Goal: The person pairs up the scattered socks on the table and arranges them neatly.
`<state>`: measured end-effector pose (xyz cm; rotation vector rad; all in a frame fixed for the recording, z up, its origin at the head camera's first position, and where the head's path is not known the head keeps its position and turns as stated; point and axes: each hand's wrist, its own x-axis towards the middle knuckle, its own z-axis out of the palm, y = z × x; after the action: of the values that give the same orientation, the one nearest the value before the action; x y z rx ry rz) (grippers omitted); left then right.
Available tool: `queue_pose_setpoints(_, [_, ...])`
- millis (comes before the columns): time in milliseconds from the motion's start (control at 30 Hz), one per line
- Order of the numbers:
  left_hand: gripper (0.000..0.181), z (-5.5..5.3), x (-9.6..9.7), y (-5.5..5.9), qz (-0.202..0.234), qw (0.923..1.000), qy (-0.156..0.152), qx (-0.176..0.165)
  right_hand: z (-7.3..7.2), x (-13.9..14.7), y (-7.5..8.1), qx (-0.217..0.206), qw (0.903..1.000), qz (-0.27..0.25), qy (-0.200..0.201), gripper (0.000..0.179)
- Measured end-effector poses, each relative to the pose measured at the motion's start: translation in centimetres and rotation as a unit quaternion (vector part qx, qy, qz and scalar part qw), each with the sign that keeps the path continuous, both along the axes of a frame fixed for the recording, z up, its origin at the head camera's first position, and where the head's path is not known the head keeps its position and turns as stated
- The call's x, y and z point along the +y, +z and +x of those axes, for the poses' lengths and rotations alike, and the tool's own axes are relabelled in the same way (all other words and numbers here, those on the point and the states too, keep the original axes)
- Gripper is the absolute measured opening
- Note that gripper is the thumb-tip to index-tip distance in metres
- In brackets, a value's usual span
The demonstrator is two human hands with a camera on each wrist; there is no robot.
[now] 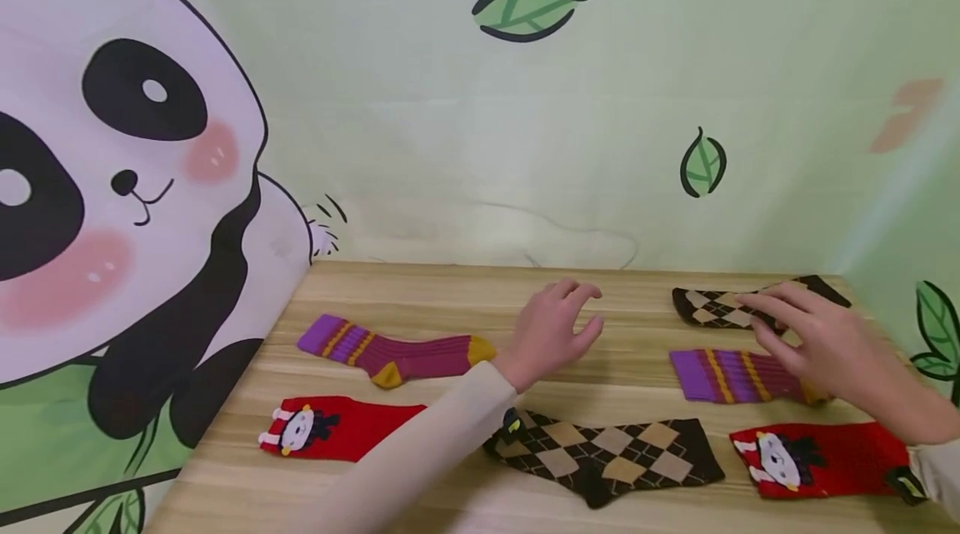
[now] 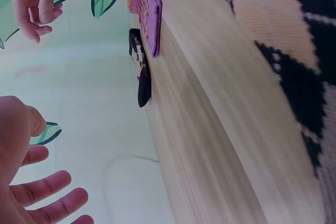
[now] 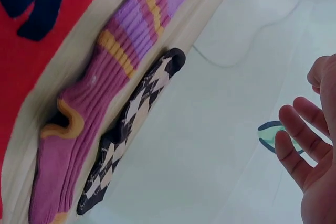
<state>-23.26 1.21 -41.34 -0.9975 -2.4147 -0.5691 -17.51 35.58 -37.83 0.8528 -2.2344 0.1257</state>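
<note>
My left hand (image 1: 551,332) hovers over the middle of the table with fingers loosely bent, holding nothing. A purple sock with mustard heel and toe (image 1: 435,357) lies just left of it. Under my left forearm is a red sock (image 1: 337,427) with a white animal figure, partly covered by the sleeve. Nearer me lies a black and tan argyle sock (image 1: 622,455). My right hand (image 1: 832,342), relaxed and without anything in it, hangs above a second purple sock (image 1: 708,376) and a second argyle sock (image 1: 716,309). Another red sock (image 1: 847,455) lies below the right wrist.
The socks lie flat on a wood-grain table (image 1: 630,376). Behind the table's far edge hangs a pale green cloth backdrop (image 1: 420,126) printed with leaves. A large printed panda (image 1: 172,209) fills the left side.
</note>
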Motion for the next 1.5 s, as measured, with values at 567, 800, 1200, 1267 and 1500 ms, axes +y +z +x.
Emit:
queue_pose_setpoints(567, [0.029,-1.5,3.3,0.0,-0.008,1.0000,0.001,0.005,-1.7,1.5,1.0,0.013,0.9999,0.003,-0.005,0.069])
queue_pose_setpoints(800, [0.028,-2.4,5.2,0.1,-0.017,0.9998,-0.004,-0.005,-2.7,2.5,1.2,0.001,0.9997,-0.001,-0.026,0.075])
queue_pose_setpoints(1200, [0.036,-3.8,8.9,0.2,-0.056,0.9979,0.010,-0.030,-4.7,5.5,0.6,-0.019,0.9967,-0.035,-0.070,0.043])
queue_pose_setpoints(1267, [0.038,-3.9,9.5,0.2,-0.060,0.9974,0.014,-0.037,-5.1,6.0,0.5,-0.020,0.9957,-0.043,-0.079,0.032])
queue_pose_setpoints(1500, [0.039,-4.3,11.5,-0.5,-0.075,0.9950,0.031,-0.058,-6.4,7.3,0.0,-0.039,0.9909,-0.060,-0.114,0.039])
